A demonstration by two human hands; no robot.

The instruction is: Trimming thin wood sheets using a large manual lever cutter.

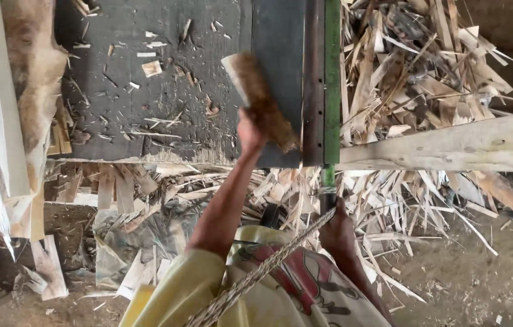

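Left hand [249, 130] grip is closed on the brush [261, 100], which extends up-frame over the tabletop [147, 91]. Right hand [336, 227] grip state cannot be told.

Dark counter [147, 91], flat, dusted with sawdust and small wood chips [152, 68]. Green metal rail [331, 79] runs along its right edge. Dirt floor [468, 278] below, piled with split wood offcuts [414, 66]; more slivers [293, 181] under the counter's near edge. Pale plank [450, 145] lies across the pile.
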